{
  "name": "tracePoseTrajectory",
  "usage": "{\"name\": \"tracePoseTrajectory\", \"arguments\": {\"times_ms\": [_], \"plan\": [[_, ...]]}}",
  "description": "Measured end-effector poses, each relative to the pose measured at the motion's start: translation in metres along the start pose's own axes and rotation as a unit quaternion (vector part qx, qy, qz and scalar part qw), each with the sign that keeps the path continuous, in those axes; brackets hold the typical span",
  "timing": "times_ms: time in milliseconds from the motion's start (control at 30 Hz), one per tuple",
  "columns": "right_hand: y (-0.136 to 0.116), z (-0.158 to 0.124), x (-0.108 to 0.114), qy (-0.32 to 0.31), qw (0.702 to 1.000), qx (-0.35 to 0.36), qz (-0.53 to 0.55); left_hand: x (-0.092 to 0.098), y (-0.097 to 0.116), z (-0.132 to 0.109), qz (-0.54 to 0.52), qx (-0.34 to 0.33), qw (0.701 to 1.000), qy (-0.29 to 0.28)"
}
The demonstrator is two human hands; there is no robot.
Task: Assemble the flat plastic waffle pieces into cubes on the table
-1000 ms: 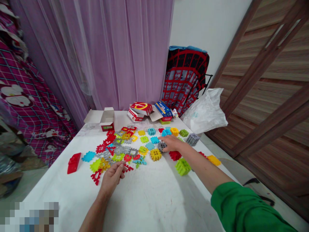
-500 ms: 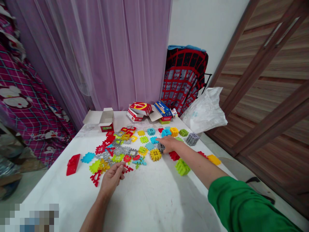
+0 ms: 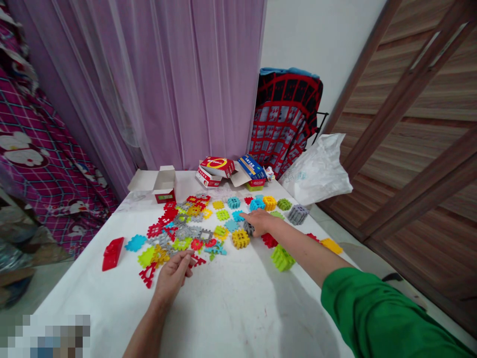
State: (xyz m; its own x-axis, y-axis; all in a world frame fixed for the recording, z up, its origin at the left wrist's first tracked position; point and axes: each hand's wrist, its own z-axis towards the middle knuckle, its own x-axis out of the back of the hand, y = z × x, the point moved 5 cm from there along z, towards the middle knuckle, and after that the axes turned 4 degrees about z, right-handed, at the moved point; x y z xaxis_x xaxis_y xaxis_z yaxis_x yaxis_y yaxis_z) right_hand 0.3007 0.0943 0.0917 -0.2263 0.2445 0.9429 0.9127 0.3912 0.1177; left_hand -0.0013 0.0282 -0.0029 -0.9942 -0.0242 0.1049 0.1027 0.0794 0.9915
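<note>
Many colourful plastic interlocking pieces (image 3: 186,226) lie scattered on a white table (image 3: 231,303). My left hand (image 3: 171,276) rests on the table near a red lattice piece (image 3: 148,274), fingers curled loosely together, nothing visibly in them. My right hand (image 3: 261,221) reaches across the pile with a finger stretched out, and its fingers close over a grey block (image 3: 248,227) next to a yellow block (image 3: 240,238). A red block (image 3: 269,240) and a green block (image 3: 282,257) sit beside my right forearm.
Open cardboard boxes (image 3: 223,170) and a white box with red sides (image 3: 164,185) stand at the table's far edge. A white plastic bag (image 3: 316,171) lies at the far right corner. A red flat piece (image 3: 113,252) lies at the left. Purple curtain (image 3: 167,79) behind.
My right hand has shifted slightly left and nearer over the grey block. My left hand has hardly moved.
</note>
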Motion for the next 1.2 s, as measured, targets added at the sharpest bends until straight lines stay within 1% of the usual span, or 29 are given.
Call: {"name": "tracePoseTrajectory", "arguments": {"times_ms": [267, 500, 633, 733, 900, 1067, 1200], "plan": [[-0.001, 0.006, -0.001, 0.009, 1.0, 0.011, 0.002, 0.0, -0.002, 0.001, -0.004, -0.005, 1.0, 0.006], [0.0, 0.008, -0.005, 0.016, 0.999, 0.005, 0.038, 0.0, -0.002, 0.001, -0.002, -0.003, 1.0, 0.004], [0.001, 0.008, -0.005, 0.009, 1.0, 0.01, 0.018, 0.0, -0.001, 0.001, 0.002, -0.004, 1.0, 0.005], [0.002, 0.009, -0.004, 0.012, 1.0, 0.021, 0.007, 0.001, -0.001, 0.001, 0.008, -0.007, 1.0, -0.001], [0.005, 0.014, -0.002, 0.016, 1.0, 0.022, -0.002, 0.001, -0.003, 0.002, 0.01, -0.007, 1.0, -0.006], [0.004, 0.018, -0.003, 0.004, 0.999, 0.025, -0.022, 0.002, -0.002, 0.002, 0.017, -0.01, 1.0, -0.005], [0.005, 0.019, -0.004, 0.001, 0.999, 0.029, -0.015, 0.002, -0.001, 0.001, 0.021, -0.01, 1.0, -0.007]]}}
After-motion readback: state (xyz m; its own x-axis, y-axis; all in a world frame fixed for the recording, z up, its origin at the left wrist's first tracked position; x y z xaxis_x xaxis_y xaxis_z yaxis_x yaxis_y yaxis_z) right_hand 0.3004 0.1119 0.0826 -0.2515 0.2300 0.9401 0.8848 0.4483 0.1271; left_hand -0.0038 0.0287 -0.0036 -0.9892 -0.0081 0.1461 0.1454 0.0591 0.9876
